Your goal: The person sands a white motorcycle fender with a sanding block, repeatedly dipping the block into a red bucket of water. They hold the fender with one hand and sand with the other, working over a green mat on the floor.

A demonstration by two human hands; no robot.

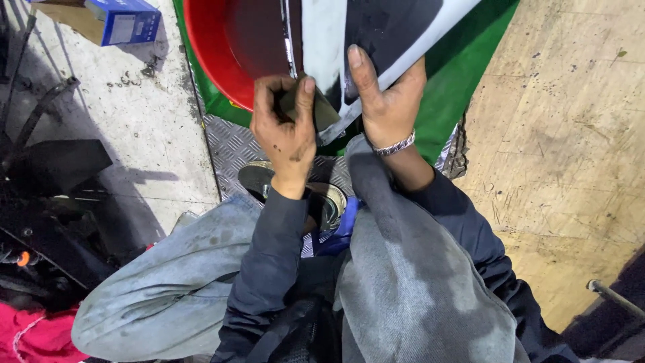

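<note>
A large black and white curved panel slopes down from the top of the head view. My left hand is closed around a small dark pad pressed against the panel's lower edge. My right hand grips that edge from the other side, thumb laid flat on the black face, a metal bracelet on the wrist. Behind the panel stands a red plastic basin. I am crouched, knees in grey trousers, dark sleeves on both arms.
A green sheet lies under the basin on a metal tread plate. A blue box rests on the concrete at top left. Dark machine parts crowd the left. Wooden boards cover the right; my shoe is below my hands.
</note>
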